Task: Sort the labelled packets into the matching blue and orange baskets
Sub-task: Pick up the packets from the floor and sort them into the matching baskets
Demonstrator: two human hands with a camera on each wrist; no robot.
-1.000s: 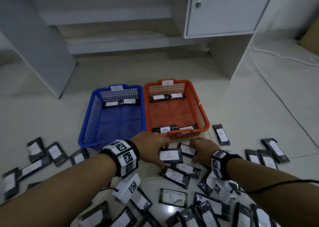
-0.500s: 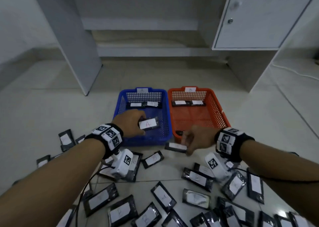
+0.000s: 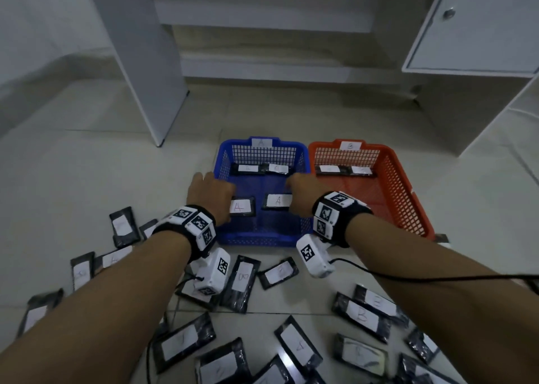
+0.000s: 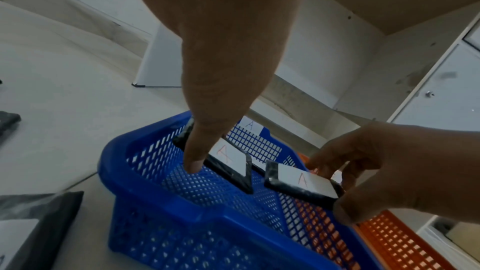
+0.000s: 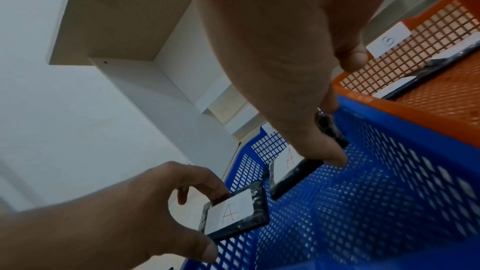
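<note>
The blue basket (image 3: 262,239), tagged A, stands left of the orange basket (image 3: 408,197), tagged B. Both hands hang over the blue one. My left hand (image 3: 217,198) pinches a black packet with a white A label (image 3: 242,207) by its left end. My right hand (image 3: 297,197) pinches a second A packet (image 3: 278,200) by its right end. In the left wrist view the thumb (image 4: 194,161) lies on the left packet (image 4: 228,155), with the right packet (image 4: 298,180) beside it. The right wrist view shows both packets (image 5: 293,167) (image 5: 233,215) above the blue mesh. Two packets lie at each basket's far wall.
Several labelled black packets (image 3: 361,315) are scattered on the tiled floor in front of the baskets and to the left. A white desk panel (image 3: 140,62) stands behind on the left, a cabinet with a door (image 3: 472,27) on the right. A black cable (image 3: 408,278) trails from my right wrist.
My left hand carried its A packet deeper over the blue basket. My right hand lifted a packet off the floor in front of the orange basket and brought it over the blue one.
</note>
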